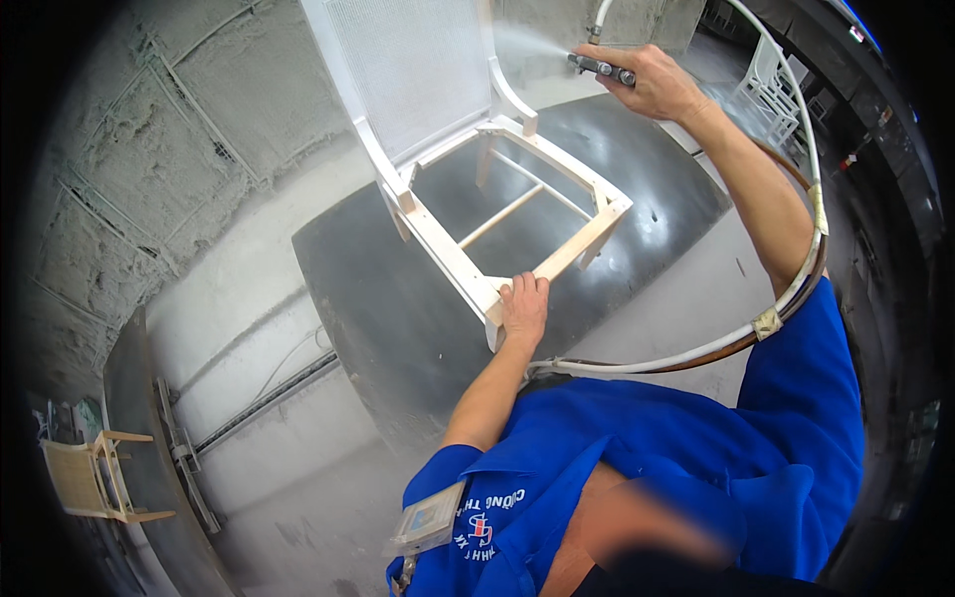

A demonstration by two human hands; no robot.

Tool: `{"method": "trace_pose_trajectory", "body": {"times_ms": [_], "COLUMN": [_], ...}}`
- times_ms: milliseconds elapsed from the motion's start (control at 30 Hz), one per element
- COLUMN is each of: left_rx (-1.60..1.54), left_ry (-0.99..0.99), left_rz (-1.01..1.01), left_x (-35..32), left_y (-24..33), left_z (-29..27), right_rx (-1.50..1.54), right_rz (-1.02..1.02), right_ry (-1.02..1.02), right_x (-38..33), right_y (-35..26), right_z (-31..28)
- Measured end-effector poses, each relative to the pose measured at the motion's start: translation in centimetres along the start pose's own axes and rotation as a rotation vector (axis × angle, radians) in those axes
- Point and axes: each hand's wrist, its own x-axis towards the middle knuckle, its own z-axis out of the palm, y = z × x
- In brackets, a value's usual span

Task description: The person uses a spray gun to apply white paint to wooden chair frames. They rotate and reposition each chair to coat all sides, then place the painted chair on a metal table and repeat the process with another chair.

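Observation:
A wooden chair frame [438, 242] with a tall woven back panel [410, 75] stands before me, its seat opening bare. Much of it is coated white, while parts of the seat rails show pale wood. My left hand [524, 306] is closed over the near corner of the seat frame. Raised at the upper right, my right hand [662, 85] grips a spray gun [603, 70]. White mist leaves its nozzle leftward, toward the chair's back and armrest. A white hose [811, 149] runs from the gun in a loop round my right arm.
Under the chair is a dark, shiny platform [368, 308]. A rough, coated wall [119, 149] rises at the left and back. Another unpainted chair [90, 478] sits at the lower left by a dark curved panel [149, 428]. White chairs [771, 85] stand at the far right.

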Motion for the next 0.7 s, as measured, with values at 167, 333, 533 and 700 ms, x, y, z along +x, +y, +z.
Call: {"method": "trace_pose_trajectory", "body": {"times_ms": [167,333,533,700], "left_rx": [0.066,0.114,0.171,0.313], "left_ry": [0.040,0.008,0.012,0.032], "left_rz": [-0.013,-0.068,-0.225,-0.125], "left_x": [0.1,-0.1,-0.9,-1.0], "left_y": [0.2,0.7,1.8,1.0], "left_z": [0.3,0.6,2.0,1.6], "right_rx": [0.099,0.543,0.612,0.707], "right_rz": [-0.118,-0.119,-0.270,-0.478], "right_ry": [-0.217,-0.251,0.075,-0.203], "right_x": [-3.6,-7.1,2.6,1.7], "right_y": [2.4,5.1,3.5,1.1], "right_z": [1.8,4.5,8.3,8.5]}}
